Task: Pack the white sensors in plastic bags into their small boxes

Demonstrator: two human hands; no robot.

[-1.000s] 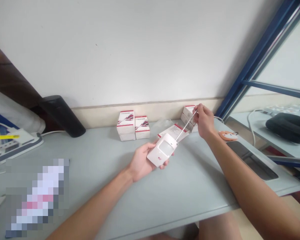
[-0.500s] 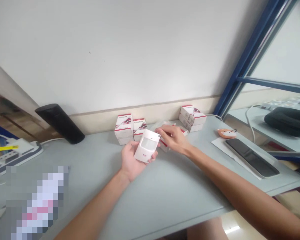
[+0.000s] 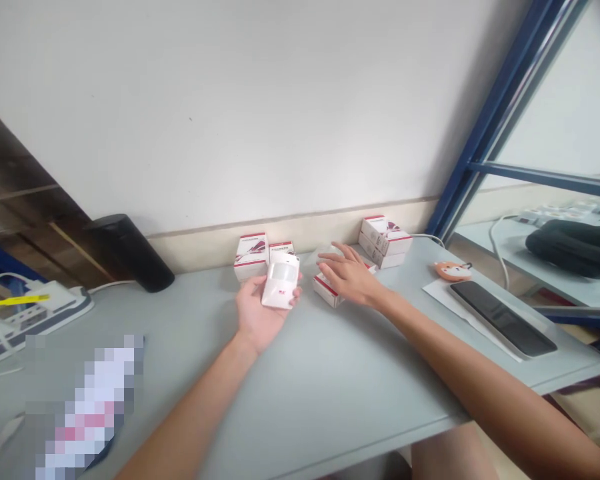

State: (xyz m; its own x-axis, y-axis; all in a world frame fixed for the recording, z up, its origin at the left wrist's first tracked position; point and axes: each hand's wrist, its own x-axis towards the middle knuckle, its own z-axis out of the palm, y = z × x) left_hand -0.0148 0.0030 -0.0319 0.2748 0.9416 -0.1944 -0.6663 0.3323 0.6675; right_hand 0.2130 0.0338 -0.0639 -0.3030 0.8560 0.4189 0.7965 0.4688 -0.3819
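A white motion sensor [image 3: 281,280] with a pale lens window and a small red mark rests in my left hand [image 3: 257,313], whose fingers wrap round its sides. My right hand [image 3: 349,273] hovers over or touches a red-and-white box [image 3: 327,291] lying on the desk; its fingers are spread and hold nothing I can see. Some clear plastic wrapping [image 3: 325,253] lies just behind those fingers. Behind the sensor stand two more cartons, a taller carton [image 3: 251,255] and a partly hidden carton [image 3: 282,247].
Stacked boxes [image 3: 384,241] stand against the wall at right. A phone [image 3: 503,317] lies on white paper near an orange-and-white trinket [image 3: 453,270]. At left are a leaning black cylinder [image 3: 134,253], a power strip [image 3: 40,313] and a blurred-out item [image 3: 93,407] on the grey desk [image 3: 300,400].
My left hand has drawn the sensor slightly left, away from my right hand. The right hand's fingers have left the sensor's corner and opened out over the box.
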